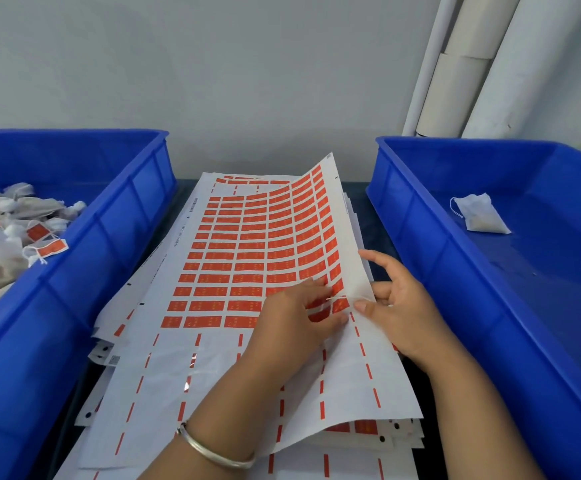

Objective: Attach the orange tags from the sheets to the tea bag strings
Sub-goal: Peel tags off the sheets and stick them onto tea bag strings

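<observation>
The biggest risk I see is the top sheet (247,258): its right edge is curled up off the stack, and if my right hand (400,317) lets it go or bends it harder, the sheet could slide or crease and the tags (244,277) in the near corner could peel askew. Next is the thin white string (334,298) lying across that corner, where a tag could stick to the liner or to a finger instead. My left hand (292,323) pinches at a tag there, fingers narrow; my right holds the lifted edge, thumb pressed on top. The stack lies on a dark table between two blue bins: the left bin (109,237) holds tagged bags, the right bin (420,237) one untagged bag (479,214). Behind stands a pale wall with white rolls (469,64) leaning in the corner.
</observation>
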